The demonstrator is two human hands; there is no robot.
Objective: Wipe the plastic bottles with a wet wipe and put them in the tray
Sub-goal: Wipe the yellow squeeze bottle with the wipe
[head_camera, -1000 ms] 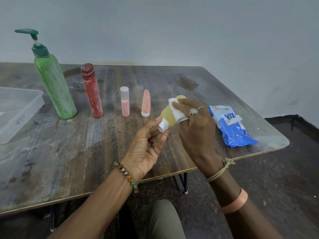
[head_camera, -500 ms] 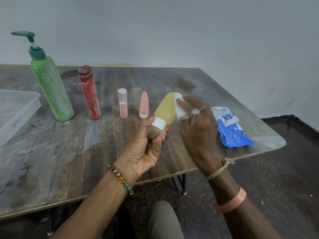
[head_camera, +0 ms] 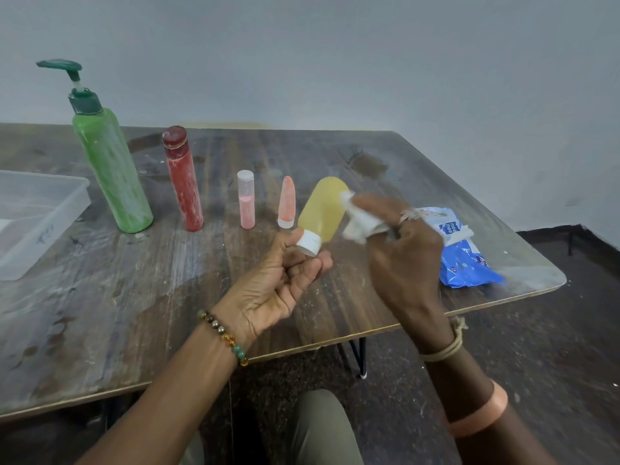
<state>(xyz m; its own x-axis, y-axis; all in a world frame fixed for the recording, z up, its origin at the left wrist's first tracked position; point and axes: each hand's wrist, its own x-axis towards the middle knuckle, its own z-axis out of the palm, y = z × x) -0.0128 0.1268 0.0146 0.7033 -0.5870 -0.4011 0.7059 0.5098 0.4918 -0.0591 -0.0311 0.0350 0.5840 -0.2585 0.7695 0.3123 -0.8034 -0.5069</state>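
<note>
Yellow bottle [head_camera: 323, 209] held cap-down at frame centre.
Left hand [head_camera: 278, 290] pinches its white cap between thumb and curled fingers; right hand [head_camera: 402, 260] grips a crumpled wet wipe [head_camera: 360, 224] against its right side. Tray [head_camera: 40, 226] at left edge.

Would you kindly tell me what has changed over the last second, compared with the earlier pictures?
The right hand slid the wet wipe from the middle of the yellow bottle up toward its base and onto its right side. The left hand still pinches the white cap. The green pump bottle, red bottle, pink bottle, cone-shaped bottle, tray and wipes pack stayed put.
</note>
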